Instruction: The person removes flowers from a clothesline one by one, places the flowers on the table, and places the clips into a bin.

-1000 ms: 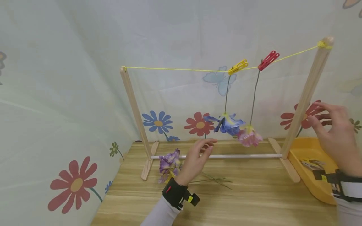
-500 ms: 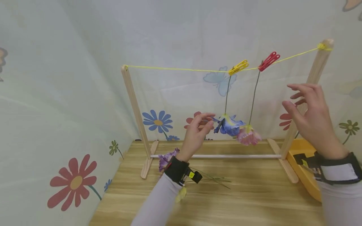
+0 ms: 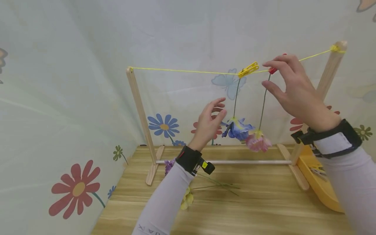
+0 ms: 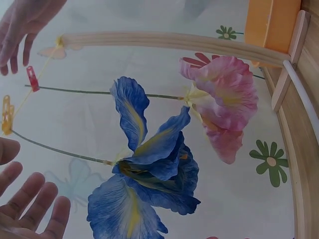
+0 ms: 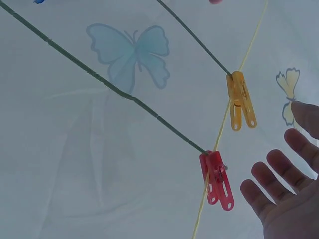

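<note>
My left hand (image 3: 209, 122), fingers loosely bent and holding nothing, hovers just left of the hanging blue artificial flower (image 3: 238, 130). Higher up, my right hand (image 3: 295, 89) is raised beside the string with thumb and fingers spread apart, partly covering the red clothespin (image 3: 273, 70) in the head view. A yellow clothespin (image 3: 248, 70) pins the blue flower's stem to the yellow string (image 3: 182, 71). The red one (image 5: 217, 180) pins the stem of a pink flower (image 4: 227, 99), which hangs head down. In the right wrist view, the fingers (image 5: 279, 164) are apart from both clothespins.
Two wooden posts (image 3: 141, 114) joined by a white rod (image 3: 246, 162) carry the string. Behind the left forearm lie purple flowers (image 3: 169, 165), a yellow flower (image 3: 187, 199) and green stems (image 3: 220, 184). An orange tray (image 3: 320, 192) with clothespins stands at the right.
My right hand has moved up and left from beside the right post to the red clothespin. My left hand has risen from over the table toward the blue flower.
</note>
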`<action>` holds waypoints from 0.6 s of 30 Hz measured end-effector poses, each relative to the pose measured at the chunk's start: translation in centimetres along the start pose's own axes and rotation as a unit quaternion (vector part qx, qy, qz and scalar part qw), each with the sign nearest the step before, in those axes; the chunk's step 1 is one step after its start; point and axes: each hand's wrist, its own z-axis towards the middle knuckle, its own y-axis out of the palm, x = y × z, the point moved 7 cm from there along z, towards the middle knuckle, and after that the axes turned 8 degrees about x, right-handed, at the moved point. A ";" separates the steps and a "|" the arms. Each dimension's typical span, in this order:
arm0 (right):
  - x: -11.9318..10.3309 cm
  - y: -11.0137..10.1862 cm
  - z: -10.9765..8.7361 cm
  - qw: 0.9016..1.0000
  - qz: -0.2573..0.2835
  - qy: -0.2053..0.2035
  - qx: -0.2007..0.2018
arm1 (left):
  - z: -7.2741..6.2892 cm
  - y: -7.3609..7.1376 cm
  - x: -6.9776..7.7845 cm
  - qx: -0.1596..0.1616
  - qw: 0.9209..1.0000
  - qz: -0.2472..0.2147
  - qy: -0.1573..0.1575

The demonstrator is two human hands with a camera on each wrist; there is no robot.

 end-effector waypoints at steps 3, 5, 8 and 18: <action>-0.4 0.7 1.2 1.000 -0.006 -0.020 -0.020 | 0.5 0.2 0.1 -0.002 1.000 0.001 -0.005; -0.3 1.0 1.8 0.999 -0.017 -0.022 -0.030 | 0.9 0.5 0.1 -0.009 1.000 0.002 -0.009; 0.0 1.3 2.6 0.998 -0.038 -0.028 -0.049 | 1.4 1.0 0.0 -0.022 1.000 0.004 -0.013; 0.7 2.5 4.0 0.991 -0.072 -0.047 -0.107 | 2.4 2.6 -1.0 -0.044 0.998 -0.014 -0.050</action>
